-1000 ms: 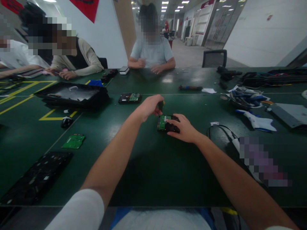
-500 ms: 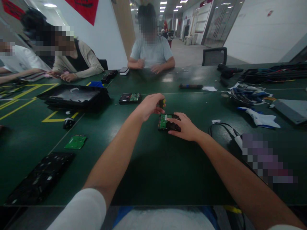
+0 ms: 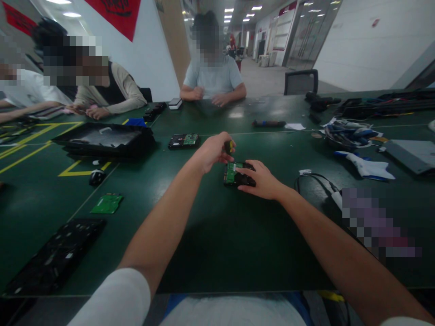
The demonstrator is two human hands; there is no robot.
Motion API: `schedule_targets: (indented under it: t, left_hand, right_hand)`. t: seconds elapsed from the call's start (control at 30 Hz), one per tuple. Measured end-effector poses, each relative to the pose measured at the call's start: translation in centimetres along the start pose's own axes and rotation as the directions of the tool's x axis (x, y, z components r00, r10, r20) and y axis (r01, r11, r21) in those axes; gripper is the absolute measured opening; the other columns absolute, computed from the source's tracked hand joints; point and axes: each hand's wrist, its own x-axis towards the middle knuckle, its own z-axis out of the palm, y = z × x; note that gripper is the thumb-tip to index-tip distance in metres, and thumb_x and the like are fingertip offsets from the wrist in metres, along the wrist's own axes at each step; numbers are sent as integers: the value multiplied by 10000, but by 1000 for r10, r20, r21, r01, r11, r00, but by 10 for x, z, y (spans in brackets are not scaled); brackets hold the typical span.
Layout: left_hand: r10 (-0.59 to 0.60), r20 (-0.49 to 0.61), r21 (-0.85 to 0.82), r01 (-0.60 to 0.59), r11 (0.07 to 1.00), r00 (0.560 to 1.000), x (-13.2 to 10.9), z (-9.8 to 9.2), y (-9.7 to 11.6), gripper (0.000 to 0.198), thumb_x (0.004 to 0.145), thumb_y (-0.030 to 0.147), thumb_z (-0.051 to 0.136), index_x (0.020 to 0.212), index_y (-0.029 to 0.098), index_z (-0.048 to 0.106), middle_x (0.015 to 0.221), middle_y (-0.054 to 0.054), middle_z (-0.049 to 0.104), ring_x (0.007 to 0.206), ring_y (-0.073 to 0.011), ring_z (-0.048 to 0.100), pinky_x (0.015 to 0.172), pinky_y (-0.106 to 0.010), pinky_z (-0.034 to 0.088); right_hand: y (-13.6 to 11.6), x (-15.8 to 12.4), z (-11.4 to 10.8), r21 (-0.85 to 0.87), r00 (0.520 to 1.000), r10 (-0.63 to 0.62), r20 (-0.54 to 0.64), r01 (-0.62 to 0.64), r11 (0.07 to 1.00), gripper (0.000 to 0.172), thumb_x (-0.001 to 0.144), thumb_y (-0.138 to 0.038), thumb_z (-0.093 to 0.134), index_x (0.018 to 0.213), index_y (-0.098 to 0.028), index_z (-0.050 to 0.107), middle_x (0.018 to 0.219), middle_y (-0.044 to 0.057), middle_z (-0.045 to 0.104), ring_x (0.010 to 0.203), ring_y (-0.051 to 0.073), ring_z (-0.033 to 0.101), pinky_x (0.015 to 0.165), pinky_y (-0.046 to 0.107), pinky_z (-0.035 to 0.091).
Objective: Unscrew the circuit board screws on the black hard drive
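**Black hard drive [image 3: 234, 174] with a green board on top, held by two hands**

The hard drive lies flat on the dark green table [image 3: 217, 235], in the middle of the frame. The right hand [image 3: 262, 182] rests on its right side, with the fingers bent over the black edge and gripping it. The left hand [image 3: 213, 151] is just above and to the left of the hard drive. Its fingers are closed around a small black and yellow screwdriver [image 3: 229, 146], which points down at the top edge of the hard drive. You cannot tell if the tip touches it.

A second black hard drive [image 3: 184, 140] with a green board lies further up and to the left, well apart. A loose green circuit board [image 3: 107, 203] lies at the left of the frame. A flat black panel [image 3: 56, 256] lies at the lower left. A big black tray [image 3: 103, 138] sits at the upper left. A white and blue glove [image 3: 367, 166] lies at the right. Other people sit at the far side of the table, at the top of the frame.
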Motion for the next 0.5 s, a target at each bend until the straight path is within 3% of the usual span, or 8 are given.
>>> schedule_targets:
  t: [0.2,0.4,0.5]
  left_hand:
    - [18,-16,72,-17,997,1000,-1,0,1,284,889,416,581,907,171,721,899,-90,703,610,-156,646,551,-288,473]
    - [-38,-8,-46,38,998,999,-1,1,0,251,890,446,609,945,202,587,935,-106,745,620,-192,704,532,-286,477]
    - [-11,-33,-19,10,1000,999,1,0,-1,265,898,451,585,929,193,633,970,-114,749,644,-183,703,546,-280,486]
  right_hand:
    - [-2,0,-1,2,1000,-6,-13,6,1000,720,940,-675,725,1563,-337,595,1645,169,434,1515,443,399,1224,684,361]
    - [-1,0,0,-2,1000,-9,-22,9,1000,716,936,-700,711,1557,-363,595,1630,158,449,1518,446,397,1214,720,362]
    - [1,0,1,-1,1000,-11,-28,11,1000,720,933,-708,710,1561,-378,588,1631,149,449,1518,446,401,1210,723,370]
